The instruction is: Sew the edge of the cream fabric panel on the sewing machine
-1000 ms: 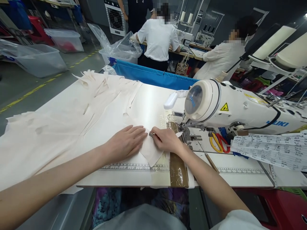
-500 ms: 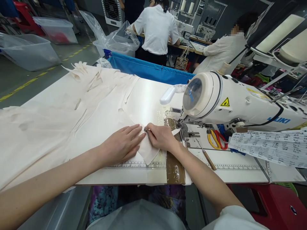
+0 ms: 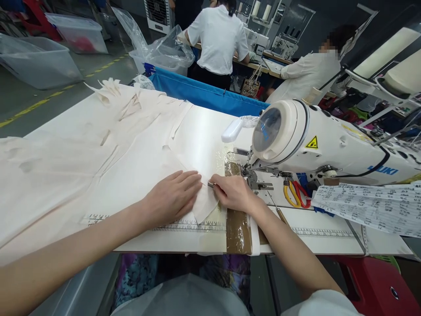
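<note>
Currently, the right grip (image 3: 233, 192) is closed on a small metal piece (image 3: 211, 185) at the pale fabric piece (image 3: 204, 207), which lies on the table (image 3: 164, 242), left of the sewing machine (image 3: 332, 140). The left grip (image 3: 175, 196) is released: flat, fingers extended on the fabric. Containers, upper left: far bin (image 3: 95, 30), translucent, holds something red (image 3: 82, 43); near bin (image 3: 42, 66), contents unclear. Third bin (image 3: 137, 62), beyond the blue cloth (image 3: 204, 90): clear plastic (image 3: 171, 46) rises above its rim.

The cloth piece (image 3: 204, 210) is matt fabric; the small tool (image 3: 210, 184) looks metallic. The bench (image 3: 199, 140) has a smooth, glossy surface; the brown tape (image 3: 237, 232) is shiny, creased plastic.
</note>
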A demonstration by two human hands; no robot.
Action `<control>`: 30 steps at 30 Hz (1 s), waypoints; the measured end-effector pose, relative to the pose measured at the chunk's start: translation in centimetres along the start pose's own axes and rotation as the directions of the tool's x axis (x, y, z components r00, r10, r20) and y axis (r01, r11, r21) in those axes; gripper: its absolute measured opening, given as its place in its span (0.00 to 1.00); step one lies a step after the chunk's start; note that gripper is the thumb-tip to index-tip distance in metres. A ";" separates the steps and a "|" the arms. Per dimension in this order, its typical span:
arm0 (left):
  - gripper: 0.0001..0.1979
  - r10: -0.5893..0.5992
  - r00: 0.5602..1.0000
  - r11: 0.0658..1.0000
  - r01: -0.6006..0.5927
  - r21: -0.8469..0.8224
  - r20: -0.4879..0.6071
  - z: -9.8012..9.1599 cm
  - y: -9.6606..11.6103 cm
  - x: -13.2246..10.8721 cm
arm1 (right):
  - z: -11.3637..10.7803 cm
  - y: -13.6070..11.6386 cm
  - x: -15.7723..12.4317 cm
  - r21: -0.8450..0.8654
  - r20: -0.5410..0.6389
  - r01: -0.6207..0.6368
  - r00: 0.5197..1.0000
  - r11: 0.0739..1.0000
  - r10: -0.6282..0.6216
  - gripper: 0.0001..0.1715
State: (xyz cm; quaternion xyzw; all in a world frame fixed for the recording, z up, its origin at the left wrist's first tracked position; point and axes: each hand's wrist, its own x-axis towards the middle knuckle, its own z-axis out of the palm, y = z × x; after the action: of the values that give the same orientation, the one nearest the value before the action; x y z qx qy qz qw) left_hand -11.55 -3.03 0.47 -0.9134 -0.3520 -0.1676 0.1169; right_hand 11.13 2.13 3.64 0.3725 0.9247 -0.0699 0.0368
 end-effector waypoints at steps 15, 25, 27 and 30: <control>0.22 0.050 0.999 0.998 -0.050 0.030 0.019 0.8 1.0 -0.2 | 2.2 0.5 0.3 0.178 -0.213 0.098 0.975 0.979 -0.059 0.16; 0.21 0.052 0.998 0.998 -0.053 0.021 0.025 0.6 1.0 0.0 | 2.5 0.7 0.3 0.190 -0.257 0.136 0.963 0.972 -0.084 0.18; 0.21 0.054 0.998 0.998 -0.055 0.018 0.024 0.6 1.0 0.0 | 2.6 0.6 0.4 0.170 -0.249 0.129 0.965 0.977 -0.084 0.17; 0.21 0.050 0.999 0.999 -0.050 0.018 0.023 0.6 1.0 0.0 | 2.4 0.5 0.5 0.149 -0.222 0.105 0.973 0.983 -0.070 0.16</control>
State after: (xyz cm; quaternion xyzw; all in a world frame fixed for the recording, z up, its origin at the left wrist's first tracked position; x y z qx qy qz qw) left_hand -10.76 -3.55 -0.18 -0.9226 -0.3319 -0.1513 0.1254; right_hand 11.17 2.41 1.21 0.3385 0.9301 -0.1044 -0.0967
